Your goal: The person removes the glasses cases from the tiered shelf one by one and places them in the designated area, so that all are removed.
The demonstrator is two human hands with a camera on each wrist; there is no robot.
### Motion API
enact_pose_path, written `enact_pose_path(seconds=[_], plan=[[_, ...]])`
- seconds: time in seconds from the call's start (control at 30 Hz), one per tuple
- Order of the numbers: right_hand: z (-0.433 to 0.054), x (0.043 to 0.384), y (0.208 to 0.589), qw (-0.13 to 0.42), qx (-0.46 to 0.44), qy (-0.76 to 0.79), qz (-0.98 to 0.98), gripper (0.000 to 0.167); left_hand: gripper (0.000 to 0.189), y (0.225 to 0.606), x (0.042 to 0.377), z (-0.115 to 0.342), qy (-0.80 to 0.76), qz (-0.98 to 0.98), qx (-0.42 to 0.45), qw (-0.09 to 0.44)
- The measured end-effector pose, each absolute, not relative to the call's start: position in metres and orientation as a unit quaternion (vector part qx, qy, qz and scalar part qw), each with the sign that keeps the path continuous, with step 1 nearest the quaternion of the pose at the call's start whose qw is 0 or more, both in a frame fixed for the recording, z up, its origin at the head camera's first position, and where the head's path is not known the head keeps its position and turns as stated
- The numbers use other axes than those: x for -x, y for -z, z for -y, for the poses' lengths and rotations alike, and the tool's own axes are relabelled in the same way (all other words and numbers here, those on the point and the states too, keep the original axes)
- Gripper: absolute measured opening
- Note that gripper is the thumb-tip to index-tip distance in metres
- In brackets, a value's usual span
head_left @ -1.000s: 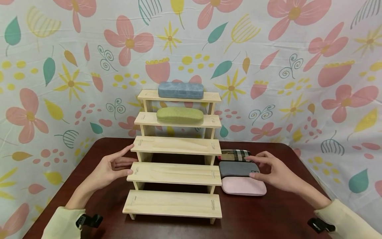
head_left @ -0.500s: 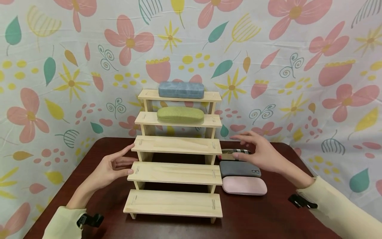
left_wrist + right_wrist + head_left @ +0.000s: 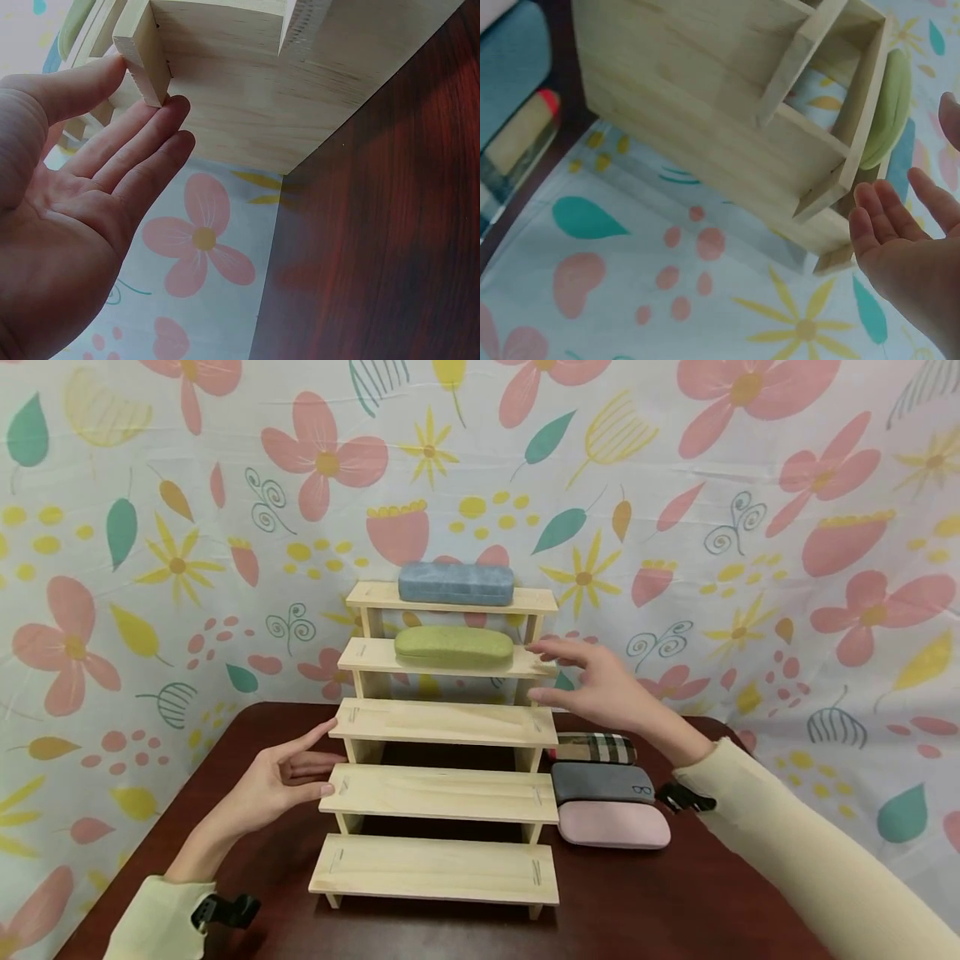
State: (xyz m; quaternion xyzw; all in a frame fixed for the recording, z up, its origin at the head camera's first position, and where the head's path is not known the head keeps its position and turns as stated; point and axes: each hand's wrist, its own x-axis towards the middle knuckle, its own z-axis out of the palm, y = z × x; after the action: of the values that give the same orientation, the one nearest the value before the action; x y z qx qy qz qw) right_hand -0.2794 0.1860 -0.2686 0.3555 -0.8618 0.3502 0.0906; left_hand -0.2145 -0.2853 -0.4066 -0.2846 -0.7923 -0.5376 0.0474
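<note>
A wooden stepped stand (image 3: 442, 864) with several tiers fills the middle of the head view. On its top tier lies a blue glasses case (image 3: 456, 583); one tier down sits a green glasses case (image 3: 453, 647). My left hand (image 3: 273, 785) rests against the stand's left side, index fingertip at the middle tier's end and thumb at the tier below. Its fingers look fairly straight in the left wrist view, touching a plank end (image 3: 142, 52). My right hand (image 3: 592, 685) is by the green case's tier at its right end, fingers extended, thumb apart, holding nothing.
Right of the stand, a plaid case (image 3: 596, 748), a grey case (image 3: 600, 782) with a glasses mark and a pink case (image 3: 615, 824) lie in a column on the dark red table (image 3: 645, 902). A flower-patterned cloth (image 3: 675, 568) hangs close behind.
My right hand has moved up and left, from over the grey and plaid cases to the right end of the green case's tier. The left hand has stayed put.
</note>
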Motion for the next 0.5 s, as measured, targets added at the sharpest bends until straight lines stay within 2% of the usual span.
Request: enact_pose_path(seconds=[0.33,0.5], plan=[[-0.146,0.313,0.258,0.058,-0.366,-0.338,0.865,0.069,0.088,0.406,0.215,0.286,0.541,0.790,0.284,0.043],[-0.132,0.324,0.256,0.046,-0.361,-0.339,0.868,0.066,0.088,0.407,0.215,0.287,0.541,0.790,0.285,0.044]])
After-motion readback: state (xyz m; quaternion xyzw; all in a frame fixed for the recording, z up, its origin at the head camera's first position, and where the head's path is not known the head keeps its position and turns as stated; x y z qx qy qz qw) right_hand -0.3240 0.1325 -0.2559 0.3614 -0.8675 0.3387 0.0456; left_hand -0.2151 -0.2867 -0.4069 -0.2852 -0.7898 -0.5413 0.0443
